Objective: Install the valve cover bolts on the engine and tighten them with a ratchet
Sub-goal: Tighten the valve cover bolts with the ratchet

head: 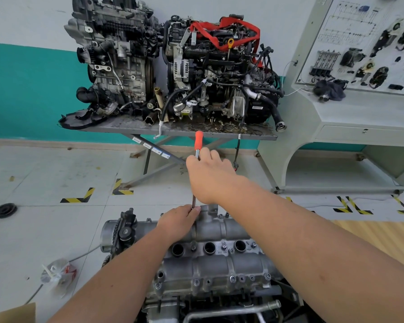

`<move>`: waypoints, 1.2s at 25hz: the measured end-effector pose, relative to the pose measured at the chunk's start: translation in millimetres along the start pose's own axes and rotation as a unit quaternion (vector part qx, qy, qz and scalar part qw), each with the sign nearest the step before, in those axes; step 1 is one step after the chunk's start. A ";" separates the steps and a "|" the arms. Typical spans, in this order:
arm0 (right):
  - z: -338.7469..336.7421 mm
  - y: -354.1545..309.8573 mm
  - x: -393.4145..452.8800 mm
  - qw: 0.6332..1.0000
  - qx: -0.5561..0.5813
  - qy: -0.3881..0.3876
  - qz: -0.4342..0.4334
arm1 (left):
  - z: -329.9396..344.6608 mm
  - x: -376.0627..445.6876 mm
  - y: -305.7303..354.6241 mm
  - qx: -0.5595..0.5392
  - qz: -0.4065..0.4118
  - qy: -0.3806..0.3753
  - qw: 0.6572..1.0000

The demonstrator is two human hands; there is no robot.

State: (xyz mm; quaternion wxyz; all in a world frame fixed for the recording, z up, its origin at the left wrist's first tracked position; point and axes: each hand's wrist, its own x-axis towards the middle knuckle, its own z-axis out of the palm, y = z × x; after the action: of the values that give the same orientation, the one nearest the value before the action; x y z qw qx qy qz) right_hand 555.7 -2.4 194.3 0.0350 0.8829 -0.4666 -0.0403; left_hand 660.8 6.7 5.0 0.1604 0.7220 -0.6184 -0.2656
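1. The valve cover (210,259) of the engine (219,297) sits lowest in the view, closest to the camera, a grey casting with three dark round wells along its middle and several bolts (232,279) seated along its near edge.
2. Both forearms reach forward over the cover to its far edge.
3. The left hand (177,221) rests at the far side of the cover, its fingers and thumb pinching the lower end of the ratchet (197,157) shaft where it meets the engine.
4. The right hand (210,176) is higher and further out, its fingers wrapped round the shaft just under the orange grip, which sticks up above the knuckles.
5. The tool stands almost upright between the two hands; its tip is hidden behind the left fingers.
6. Beyond, two complete engines rest on a grey stand (173,131), one draped with a red strap (222,31).
7. A training panel (359,43) with mounted parts stands at right.
8. A clear plastic bag (58,272) lies on the floor at left.
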 end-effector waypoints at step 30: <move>11.0 28.4 -6.3 0.999 -0.037 -0.025 -0.003 | 2.4 1.3 1.1 0.023 0.001 0.020 1.000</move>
State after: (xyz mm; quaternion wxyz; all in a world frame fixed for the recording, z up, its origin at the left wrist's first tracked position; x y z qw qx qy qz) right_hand 527.6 -13.4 186.5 0.0560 0.8810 -0.4630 -0.0801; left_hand 658.6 5.4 3.5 0.1565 0.7297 -0.6219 -0.2372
